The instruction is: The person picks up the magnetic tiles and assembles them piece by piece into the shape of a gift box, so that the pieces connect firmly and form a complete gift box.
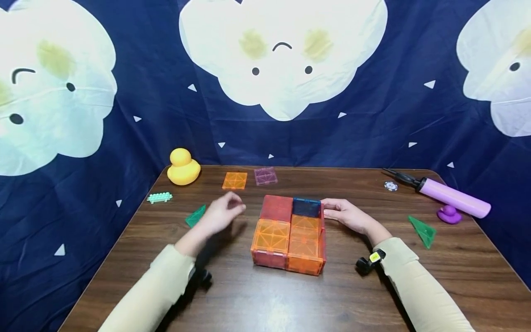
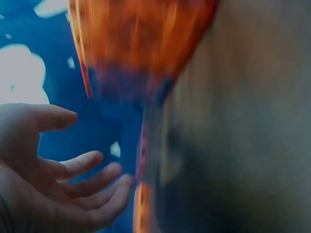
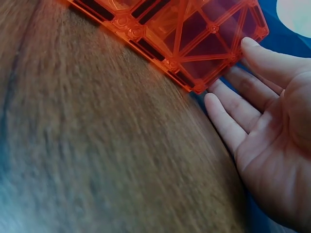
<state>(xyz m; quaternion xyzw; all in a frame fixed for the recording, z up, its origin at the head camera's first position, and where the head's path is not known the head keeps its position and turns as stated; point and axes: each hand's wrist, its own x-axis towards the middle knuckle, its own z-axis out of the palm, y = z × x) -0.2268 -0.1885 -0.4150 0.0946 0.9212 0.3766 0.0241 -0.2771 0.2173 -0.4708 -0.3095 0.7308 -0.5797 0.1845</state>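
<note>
A low box of see-through magnetic tiles stands mid-table in the head view, with orange and red tiles on its top and sides. One dark blue tile forms part of its far right end. My right hand is at the box's far right corner. In the right wrist view, thumb and fingertips touch the edge of the red side tile, the fingers nearly straight. To the left of the box, my left hand hovers with nothing in it, its fingers loosely bent.
Behind lie an orange square tile and a purple square tile. Green triangles flank the arms. A yellow duck, mint toy piece, poker chip, pink pump and purple duck sit near the edges.
</note>
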